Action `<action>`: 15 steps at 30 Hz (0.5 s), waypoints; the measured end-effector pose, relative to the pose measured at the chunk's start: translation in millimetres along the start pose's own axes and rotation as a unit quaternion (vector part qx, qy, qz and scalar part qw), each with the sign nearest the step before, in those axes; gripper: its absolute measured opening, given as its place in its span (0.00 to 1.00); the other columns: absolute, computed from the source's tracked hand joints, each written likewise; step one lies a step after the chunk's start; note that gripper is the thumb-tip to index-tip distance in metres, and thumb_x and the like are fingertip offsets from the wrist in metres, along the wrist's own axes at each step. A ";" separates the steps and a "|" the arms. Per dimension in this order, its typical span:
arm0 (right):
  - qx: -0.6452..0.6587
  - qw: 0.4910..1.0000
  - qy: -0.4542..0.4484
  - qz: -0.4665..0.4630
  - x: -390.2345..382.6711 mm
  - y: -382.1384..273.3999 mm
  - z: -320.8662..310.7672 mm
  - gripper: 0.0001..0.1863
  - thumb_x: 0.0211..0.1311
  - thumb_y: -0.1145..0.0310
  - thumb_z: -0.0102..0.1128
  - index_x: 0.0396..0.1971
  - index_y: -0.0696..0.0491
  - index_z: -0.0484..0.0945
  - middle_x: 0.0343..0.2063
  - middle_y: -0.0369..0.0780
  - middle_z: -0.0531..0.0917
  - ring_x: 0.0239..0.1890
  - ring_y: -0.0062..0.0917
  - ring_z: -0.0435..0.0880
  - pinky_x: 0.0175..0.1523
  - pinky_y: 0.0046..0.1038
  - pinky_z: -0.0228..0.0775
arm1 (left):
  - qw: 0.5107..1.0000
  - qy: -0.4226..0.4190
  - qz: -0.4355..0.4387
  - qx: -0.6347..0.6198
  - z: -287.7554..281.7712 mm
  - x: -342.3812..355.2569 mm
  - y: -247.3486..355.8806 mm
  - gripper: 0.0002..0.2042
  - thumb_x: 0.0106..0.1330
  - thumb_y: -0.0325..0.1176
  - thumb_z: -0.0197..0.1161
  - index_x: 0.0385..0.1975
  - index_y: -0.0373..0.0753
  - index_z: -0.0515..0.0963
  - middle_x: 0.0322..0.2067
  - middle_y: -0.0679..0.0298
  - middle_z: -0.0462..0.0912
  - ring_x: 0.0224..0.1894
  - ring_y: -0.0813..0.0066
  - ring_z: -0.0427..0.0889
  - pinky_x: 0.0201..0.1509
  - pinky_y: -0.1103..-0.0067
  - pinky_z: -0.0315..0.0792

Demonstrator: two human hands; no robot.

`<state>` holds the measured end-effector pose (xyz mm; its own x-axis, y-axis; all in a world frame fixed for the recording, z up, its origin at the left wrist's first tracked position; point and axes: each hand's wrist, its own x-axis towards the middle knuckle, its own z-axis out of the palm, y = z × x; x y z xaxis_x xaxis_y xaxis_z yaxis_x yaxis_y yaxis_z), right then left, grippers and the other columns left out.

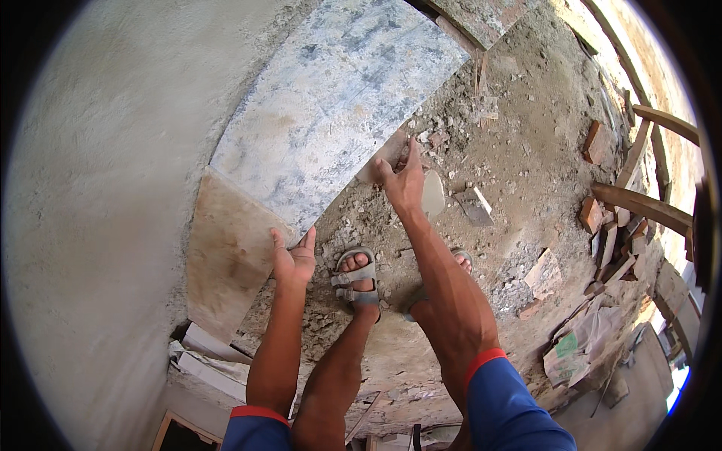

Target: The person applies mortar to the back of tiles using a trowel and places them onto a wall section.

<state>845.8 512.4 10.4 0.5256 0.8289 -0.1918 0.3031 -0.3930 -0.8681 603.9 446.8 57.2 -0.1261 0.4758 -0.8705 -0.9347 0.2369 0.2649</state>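
Observation:
A large white, blue-speckled slab [338, 98] lies angled along the plastered wall at the upper left. A stained brown tile [224, 248] adjoins its lower end. My left hand [293, 259] grips the white slab's lower corner, where it meets the brown tile. My right hand [402, 177] has thumb and fingers spread beside the slab's right edge, at a beige tile piece [374, 171] partly under it; whether it touches that piece is unclear. A pale rounded piece [433, 192] sits just right of that hand.
My sandalled feet [353, 278] stand on rubble-strewn ground [526, 173]. Another slab [489, 16] lies at the top. Broken bricks [592, 214], curved planks [639, 203] and a crumpled sack [571, 353] line the right. The rough wall [90, 188] bounds the left.

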 end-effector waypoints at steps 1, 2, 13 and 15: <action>0.004 1.000 -0.004 0.004 -8.5 -6.1 14.5 0.48 0.45 0.59 0.71 0.65 0.59 0.55 0.44 0.53 0.77 0.44 0.36 0.78 0.51 0.35 0.71 | 1.000 0.004 0.005 0.003 -1.2 1.9 10.1 0.27 0.67 0.48 0.54 0.61 0.39 0.62 0.60 0.60 0.67 0.61 0.59 0.66 0.66 0.62 0.63; 0.027 0.996 -0.002 0.079 -12.9 -11.6 20.0 0.42 0.47 0.64 0.69 0.62 0.60 0.60 0.40 0.52 0.79 0.40 0.36 0.80 0.48 0.33 0.72 | 1.000 0.004 0.001 -0.005 0.9 4.4 13.0 0.27 0.67 0.48 0.54 0.61 0.39 0.62 0.60 0.59 0.67 0.62 0.59 0.65 0.66 0.62 0.63; 0.091 0.985 -0.103 0.102 33.9 39.9 26.0 0.22 0.53 0.70 0.58 0.48 0.62 0.73 0.34 0.55 0.81 0.38 0.48 0.80 0.45 0.38 0.71 | 0.999 0.001 0.036 -0.003 10.9 14.1 -36.9 0.28 0.68 0.44 0.54 0.62 0.35 0.60 0.62 0.54 0.64 0.64 0.56 0.63 0.69 0.62 0.60; 0.121 0.973 -0.143 0.134 43.3 18.5 -46.1 0.20 0.54 0.71 0.57 0.48 0.61 0.74 0.28 0.49 0.82 0.29 0.35 0.82 0.38 0.33 0.73 | 0.998 0.028 0.058 -0.027 14.2 7.6 -33.2 0.27 0.68 0.44 0.54 0.62 0.35 0.60 0.62 0.54 0.64 0.63 0.56 0.63 0.69 0.61 0.60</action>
<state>910.9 522.7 7.2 0.3069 0.7995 -0.5163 -0.0292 -0.5344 -0.8448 638.8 454.5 47.7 -0.2519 0.4484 -0.8576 -0.9292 0.1353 0.3438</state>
